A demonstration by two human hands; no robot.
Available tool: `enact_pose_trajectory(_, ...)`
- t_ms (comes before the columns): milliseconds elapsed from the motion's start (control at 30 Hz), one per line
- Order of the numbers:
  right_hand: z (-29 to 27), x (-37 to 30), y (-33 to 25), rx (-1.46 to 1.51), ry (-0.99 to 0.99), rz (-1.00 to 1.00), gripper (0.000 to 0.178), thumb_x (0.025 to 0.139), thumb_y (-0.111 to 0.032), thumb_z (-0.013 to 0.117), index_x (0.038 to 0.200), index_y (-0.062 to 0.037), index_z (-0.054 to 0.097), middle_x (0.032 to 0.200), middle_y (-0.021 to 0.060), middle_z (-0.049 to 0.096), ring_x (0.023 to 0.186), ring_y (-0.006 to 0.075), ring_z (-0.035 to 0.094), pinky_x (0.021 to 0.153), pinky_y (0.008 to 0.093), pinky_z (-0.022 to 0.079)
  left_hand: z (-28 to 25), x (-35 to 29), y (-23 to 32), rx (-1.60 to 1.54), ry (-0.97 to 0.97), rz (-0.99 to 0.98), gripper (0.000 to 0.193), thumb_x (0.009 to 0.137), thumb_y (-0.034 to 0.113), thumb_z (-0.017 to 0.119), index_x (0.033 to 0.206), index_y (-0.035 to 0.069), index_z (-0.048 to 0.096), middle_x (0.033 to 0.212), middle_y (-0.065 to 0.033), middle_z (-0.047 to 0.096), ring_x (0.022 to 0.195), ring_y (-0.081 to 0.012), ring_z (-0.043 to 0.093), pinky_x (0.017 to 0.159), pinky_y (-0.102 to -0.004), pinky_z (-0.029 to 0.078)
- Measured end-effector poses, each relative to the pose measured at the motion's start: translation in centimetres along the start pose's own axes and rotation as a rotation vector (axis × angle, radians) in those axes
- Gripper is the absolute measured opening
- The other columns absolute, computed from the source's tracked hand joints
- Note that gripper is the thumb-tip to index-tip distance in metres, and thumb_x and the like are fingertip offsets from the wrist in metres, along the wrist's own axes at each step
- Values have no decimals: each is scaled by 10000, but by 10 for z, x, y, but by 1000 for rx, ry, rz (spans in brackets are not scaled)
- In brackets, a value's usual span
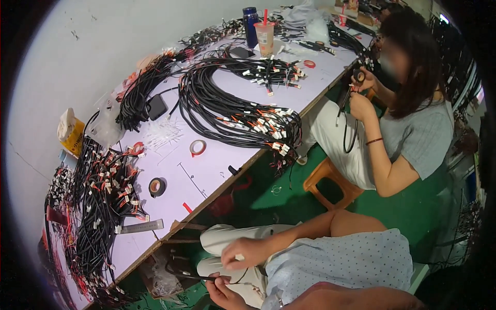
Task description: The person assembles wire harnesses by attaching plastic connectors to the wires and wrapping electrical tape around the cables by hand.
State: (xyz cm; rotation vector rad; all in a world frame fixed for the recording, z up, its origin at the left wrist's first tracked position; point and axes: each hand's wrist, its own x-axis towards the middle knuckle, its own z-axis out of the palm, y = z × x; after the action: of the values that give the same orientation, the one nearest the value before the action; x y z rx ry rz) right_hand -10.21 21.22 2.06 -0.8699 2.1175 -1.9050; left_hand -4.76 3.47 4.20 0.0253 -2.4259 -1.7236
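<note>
Low in the view, my left hand (226, 292) grips a black cable (194, 277) between thumb and fingers. The cable points left past my knees, and a thin dark wire trails on the other side of that hand. My right hand (247, 253) is just above it over my lap, fingers curled inward. A small pale spot shows at its fingers; what it holds, if anything, I cannot make out. Both hands are apart from the table (173, 199). Nearest on the tabletop are a metal ruler (140, 226) and a black tape roll (157, 187).
Bundles of black cables with white connectors (106, 206) cover the table's left end; another bundle (222, 113) curves across its middle. A red-rimmed tape roll (197, 148), a drink cup (264, 41) and a blue bottle (250, 27) stand there. A co-worker (408, 103) handles a cable by an orange stool (330, 186).
</note>
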Motion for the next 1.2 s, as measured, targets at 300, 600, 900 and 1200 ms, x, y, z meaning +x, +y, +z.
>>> enact_pose_trajectory(300,-9,30,-29,-403,-136,-673,191,869,-186,600,1030,-89,637,1067,53,602,1113,269,512,1058,582,207,-24,-8,9,-354,-383,-327,333,901,339,649,1082,62,615,680,32,516,527,-67,406,480,-192,325)
enact_pose_trajectory(600,-9,22,-21,-336,-110,-490,154,809,-198,710,869,-60,676,750,70,595,634,257,599,556,339,479,-43,-4,31,146,-289,-101,153,930,55,526,972,-33,643,724,-32,597,611,-89,469,558,-248,397)
enact_pose_trajectory(900,-23,22,-31,-279,-37,-187,134,751,-74,744,848,-13,674,765,108,616,647,263,599,586,330,477,-35,-1,14,-86,-243,-177,224,983,96,478,1115,-51,583,789,-53,611,691,-107,515,651,-235,448)
enact_pose_trajectory(1200,-29,27,-38,-276,-133,-110,178,790,-87,717,957,-28,707,763,105,606,642,223,586,584,324,460,-38,2,5,-216,-294,-272,175,984,142,499,1008,-22,557,771,-41,625,624,-63,483,574,-209,408)
